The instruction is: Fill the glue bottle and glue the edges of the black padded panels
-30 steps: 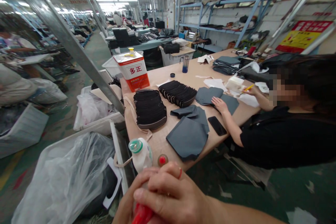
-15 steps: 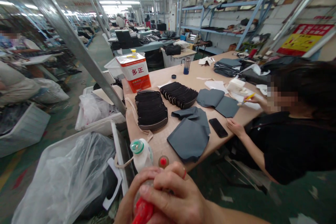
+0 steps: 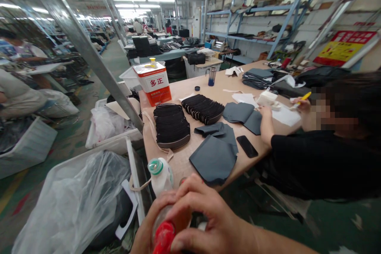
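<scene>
Close to me at the bottom of the view, a clear bottle with a red cap (image 3: 164, 237) is between my two hands. My left hand (image 3: 149, 222) is wrapped round the bottle from the left, with most of its fingers hidden. My right hand (image 3: 205, 210) is closed over the other side, its fingers arched across the top and its thumb against the red cap. Just beyond them stands a white bottle with a green lid (image 3: 161, 174) on the table edge. Another red-topped container is almost wholly hidden behind my right fingers.
The table (image 3: 178, 162) bears two stacks of black pieces (image 3: 172, 126), grey sheets (image 3: 212, 158), a phone (image 3: 247, 146) and a red-and-white can (image 3: 154, 85). A co-worker (image 3: 321, 162) sits at the right with a yellow tool. A plastic-filled bin (image 3: 130, 152) and metal post (image 3: 89, 47) stand left.
My right hand has shifted on the bottle, its fingers arching higher and its thumb moving down by the red cap. The co-worker's hands have moved farther across the table.
</scene>
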`<state>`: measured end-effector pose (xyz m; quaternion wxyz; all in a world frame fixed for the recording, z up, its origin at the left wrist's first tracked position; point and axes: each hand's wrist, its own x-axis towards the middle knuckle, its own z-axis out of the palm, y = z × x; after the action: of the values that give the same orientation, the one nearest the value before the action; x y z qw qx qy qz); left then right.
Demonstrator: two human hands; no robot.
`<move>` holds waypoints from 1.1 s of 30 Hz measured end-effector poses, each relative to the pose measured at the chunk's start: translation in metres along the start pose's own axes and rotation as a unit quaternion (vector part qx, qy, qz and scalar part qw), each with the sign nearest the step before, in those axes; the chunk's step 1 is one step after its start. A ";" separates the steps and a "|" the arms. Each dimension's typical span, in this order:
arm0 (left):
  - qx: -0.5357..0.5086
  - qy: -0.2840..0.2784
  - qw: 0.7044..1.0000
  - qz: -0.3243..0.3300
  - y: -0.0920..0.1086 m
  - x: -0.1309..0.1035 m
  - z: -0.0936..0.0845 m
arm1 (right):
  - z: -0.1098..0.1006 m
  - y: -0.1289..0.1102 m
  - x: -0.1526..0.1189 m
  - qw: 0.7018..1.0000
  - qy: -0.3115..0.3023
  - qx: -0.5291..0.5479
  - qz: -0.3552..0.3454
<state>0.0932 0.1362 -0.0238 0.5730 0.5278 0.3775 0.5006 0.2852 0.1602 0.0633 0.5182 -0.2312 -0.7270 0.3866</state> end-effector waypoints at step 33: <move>0.073 -0.078 0.984 0.144 0.015 0.014 -0.004 | -0.035 0.022 0.002 0.976 0.079 -0.193 0.054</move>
<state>0.0894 0.1501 -0.0080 0.4829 0.6545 0.2870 0.5060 0.3156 0.1859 0.0527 0.4981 -0.3960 -0.7309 0.2467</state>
